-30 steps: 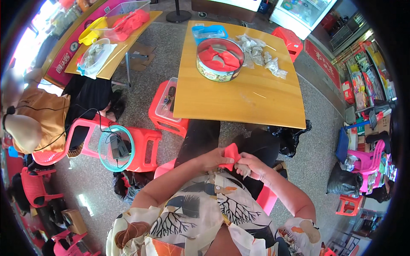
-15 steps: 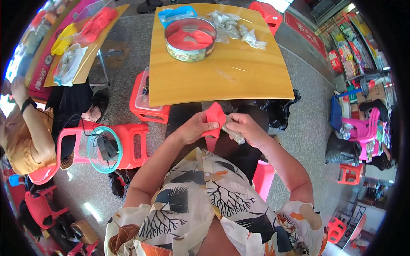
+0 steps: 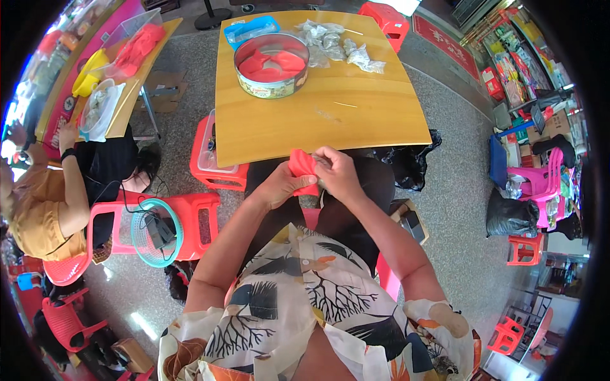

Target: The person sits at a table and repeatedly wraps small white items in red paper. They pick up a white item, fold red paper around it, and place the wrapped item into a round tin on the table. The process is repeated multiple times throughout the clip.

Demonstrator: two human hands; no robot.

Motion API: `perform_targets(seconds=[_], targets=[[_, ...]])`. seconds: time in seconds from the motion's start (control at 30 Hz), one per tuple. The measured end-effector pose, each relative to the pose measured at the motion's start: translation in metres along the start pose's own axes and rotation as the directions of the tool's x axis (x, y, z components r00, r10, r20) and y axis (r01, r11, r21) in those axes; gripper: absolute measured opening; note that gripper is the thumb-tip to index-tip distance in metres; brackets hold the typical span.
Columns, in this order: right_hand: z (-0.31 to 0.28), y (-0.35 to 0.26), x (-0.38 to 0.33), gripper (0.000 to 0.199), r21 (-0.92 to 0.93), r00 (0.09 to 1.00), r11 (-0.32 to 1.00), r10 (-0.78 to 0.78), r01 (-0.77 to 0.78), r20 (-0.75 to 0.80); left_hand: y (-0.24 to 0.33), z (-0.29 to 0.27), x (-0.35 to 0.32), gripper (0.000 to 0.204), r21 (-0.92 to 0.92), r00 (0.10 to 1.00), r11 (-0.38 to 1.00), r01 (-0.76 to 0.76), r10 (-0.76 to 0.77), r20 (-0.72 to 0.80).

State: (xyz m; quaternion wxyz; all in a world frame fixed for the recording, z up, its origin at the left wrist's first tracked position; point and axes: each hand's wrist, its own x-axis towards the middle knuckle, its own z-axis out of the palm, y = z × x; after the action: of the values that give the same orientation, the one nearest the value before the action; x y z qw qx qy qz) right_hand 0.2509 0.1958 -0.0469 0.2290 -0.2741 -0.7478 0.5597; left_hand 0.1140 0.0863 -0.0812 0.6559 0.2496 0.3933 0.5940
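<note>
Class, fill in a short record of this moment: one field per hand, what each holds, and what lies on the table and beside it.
left hand: grips a red piece of material at the table's near edge
right hand: pinches the same red piece from the right
wooden table: bears a round tin with red pieces inside, a blue tray, clear plastic bags
beside table: red stool carrying a clear box
far left: another person's arm, seated

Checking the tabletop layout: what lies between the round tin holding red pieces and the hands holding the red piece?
In the head view, only bare wooden table lies between the round tin and the red piece held by left hand and right hand.
</note>
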Motion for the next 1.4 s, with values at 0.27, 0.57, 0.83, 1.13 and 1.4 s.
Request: perform_targets(seconds=[0.27, 0.57, 0.83, 1.13, 1.4], targets=[[-0.011, -0.004, 0.008, 0.022, 0.022, 0.973, 0.987, 0.152, -0.158, 0.176, 0.015, 0.012, -0.011, 0.032, -0.027, 0.987, 0.994, -0.103, 0.099, -0.123], [-0.012, -0.009, 0.0, 0.021, 0.398, 0.962, 0.89, 0.135, -0.223, 0.235, 0.015, 0.011, -0.005, 0.029, -0.028, 0.983, 0.995, -0.097, 0.091, -0.157], [-0.016, 0.001, 0.004, 0.017, 0.09, 0.988, 0.992, 0.071, -0.084, 0.136, 0.023, 0.021, -0.001, 0.035, -0.044, 0.971, 0.997, -0.06, 0.048, -0.236], [-0.014, -0.011, 0.021, 0.014, -0.014, 0.99, 0.991, -0.131, 0.132, 0.056, 0.032, 0.025, 0.01, 0.036, 0.116, 0.977, 0.987, -0.115, 0.133, -0.165], [-0.009, 0.015, 0.058, 0.021, 0.111, 0.988, 0.992, -0.039, 0.056, -0.149, 0.03, 0.024, 0.03, 0.045, 0.142, 0.953, 0.975, -0.169, 0.198, -0.227]])
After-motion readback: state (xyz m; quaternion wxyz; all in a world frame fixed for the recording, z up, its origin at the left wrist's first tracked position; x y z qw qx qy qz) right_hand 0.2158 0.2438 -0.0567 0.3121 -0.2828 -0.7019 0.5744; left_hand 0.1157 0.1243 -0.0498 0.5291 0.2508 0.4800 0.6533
